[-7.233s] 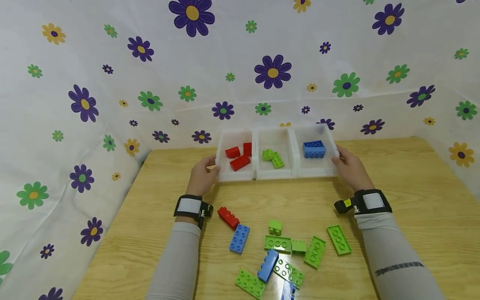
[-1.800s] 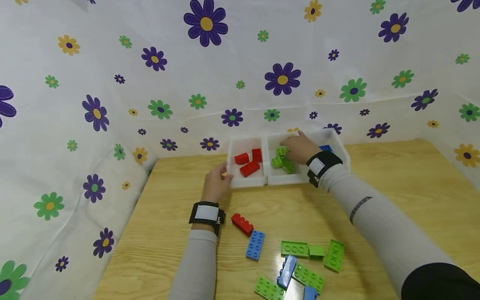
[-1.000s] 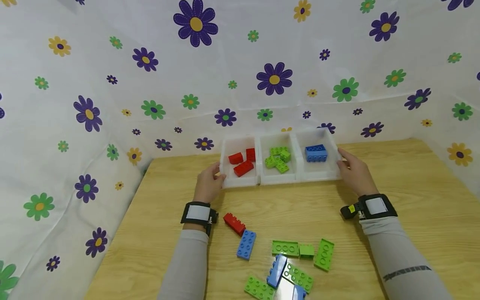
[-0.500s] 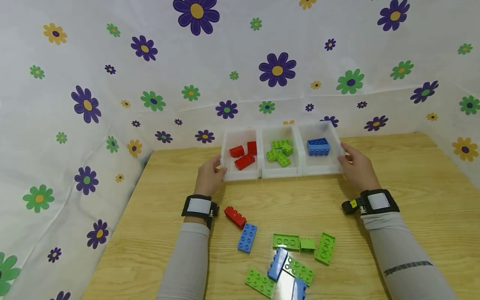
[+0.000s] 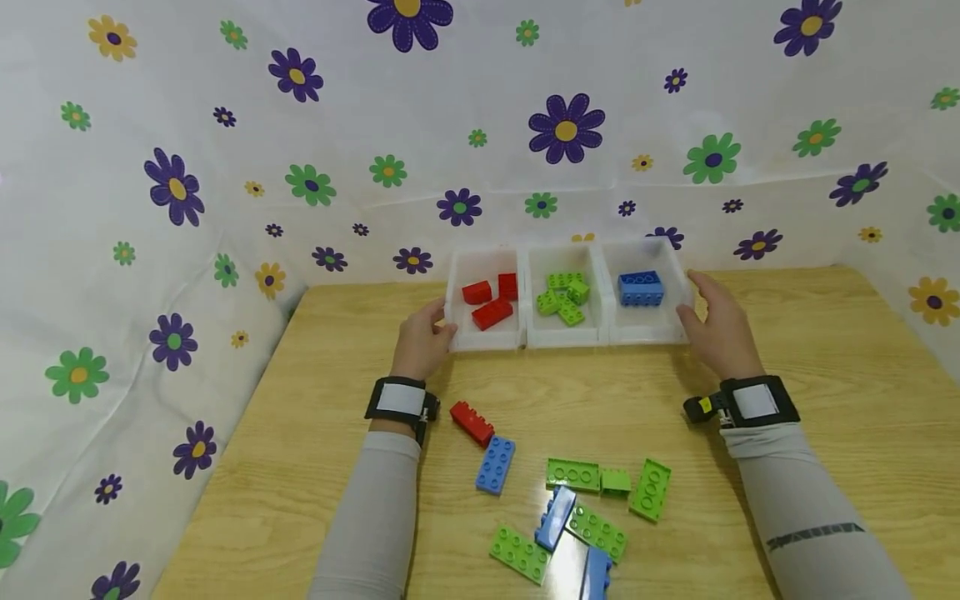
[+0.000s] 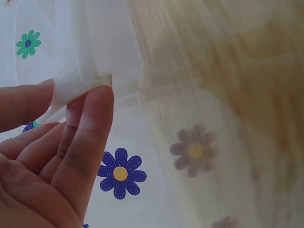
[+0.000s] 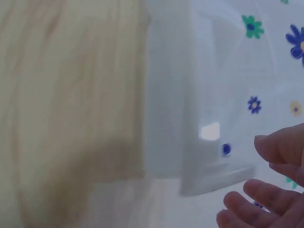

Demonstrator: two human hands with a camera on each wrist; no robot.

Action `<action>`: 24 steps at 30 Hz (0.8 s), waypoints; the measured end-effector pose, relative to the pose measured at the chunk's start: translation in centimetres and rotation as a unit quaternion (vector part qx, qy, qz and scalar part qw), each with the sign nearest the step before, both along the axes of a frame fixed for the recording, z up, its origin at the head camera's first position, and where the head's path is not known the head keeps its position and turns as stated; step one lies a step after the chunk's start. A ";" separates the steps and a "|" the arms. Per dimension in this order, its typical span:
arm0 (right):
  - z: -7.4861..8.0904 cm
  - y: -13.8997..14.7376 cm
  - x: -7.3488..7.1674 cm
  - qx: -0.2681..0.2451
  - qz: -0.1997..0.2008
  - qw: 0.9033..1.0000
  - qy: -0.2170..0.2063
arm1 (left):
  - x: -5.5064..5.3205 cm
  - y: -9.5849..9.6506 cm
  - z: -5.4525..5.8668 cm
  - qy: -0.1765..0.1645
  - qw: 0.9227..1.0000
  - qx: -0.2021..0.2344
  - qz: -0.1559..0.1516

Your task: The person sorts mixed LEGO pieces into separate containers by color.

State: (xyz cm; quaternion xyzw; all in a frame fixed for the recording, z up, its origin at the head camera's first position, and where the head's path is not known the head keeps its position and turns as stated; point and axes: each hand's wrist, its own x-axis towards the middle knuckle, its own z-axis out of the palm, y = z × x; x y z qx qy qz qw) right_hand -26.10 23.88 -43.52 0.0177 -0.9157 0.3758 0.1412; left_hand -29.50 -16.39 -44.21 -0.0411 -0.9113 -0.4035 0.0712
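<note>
Between the two hands stands a row of three white bins point(image 5: 567, 336) at the far edge of the table point(image 5: 825, 375). The left hand point(image 5: 422, 340) pinches the corner of the left bin, thumb and fingers on its rim. The right hand point(image 5: 716, 327) sits just beside the right bin, fingers relaxed and spread, holding nothing. Nearest the left hand lie red bricks point(image 5: 491, 300), in the middle bin green bricks point(image 5: 562, 297), and nearest the right hand a blue brick point(image 5: 641, 287).
</note>
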 end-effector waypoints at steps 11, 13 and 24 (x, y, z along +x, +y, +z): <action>3.9 -9.7 5.4 0.136 0.313 0.921 0.186 | -0.7 0.6 0.7 -0.007 1.000 0.001 -0.011; 3.9 -12.7 6.9 0.190 0.416 0.872 0.176 | -0.8 0.6 0.7 -0.006 1.000 0.002 -0.011; 2.2 -20.0 9.9 0.431 0.549 0.703 0.138 | -0.2 -0.2 -0.7 -0.027 1.000 0.016 -0.003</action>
